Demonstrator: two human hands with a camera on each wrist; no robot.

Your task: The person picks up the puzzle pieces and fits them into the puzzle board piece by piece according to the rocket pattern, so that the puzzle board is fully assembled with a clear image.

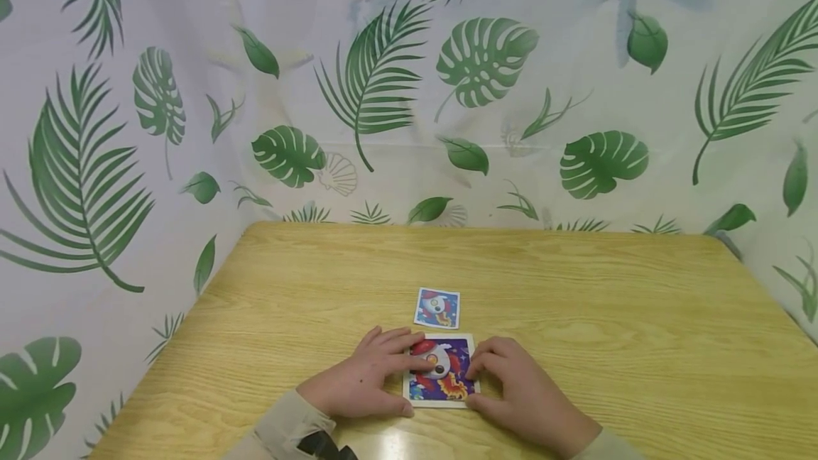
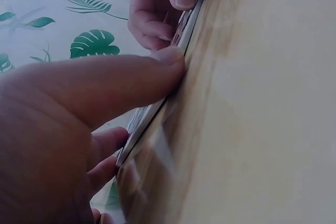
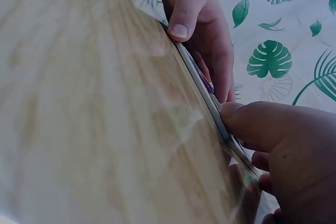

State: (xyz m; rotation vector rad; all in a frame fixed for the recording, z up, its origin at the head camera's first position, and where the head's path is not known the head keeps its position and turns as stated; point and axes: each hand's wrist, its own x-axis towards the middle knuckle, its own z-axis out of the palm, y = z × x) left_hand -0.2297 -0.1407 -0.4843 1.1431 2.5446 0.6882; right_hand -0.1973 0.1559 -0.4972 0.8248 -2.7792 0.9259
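Note:
A square board with a white border and a purple rocket picture lies flat on the wooden table. My left hand rests over its left side, the index finger stretched across the picture and the thumb at the near left corner. From the right, my right hand holds the board's edge between curled fingers and thumb, the thumb at the near right corner. Both thumbs show along the board's near edge in the wrist views. Just beyond the board lies a smaller card with a similar rocket on light blue.
The wooden table reaches back to a white curtain printed with green leaves, which also hangs along the left and right sides. A black strap is on the left sleeve near the wrist.

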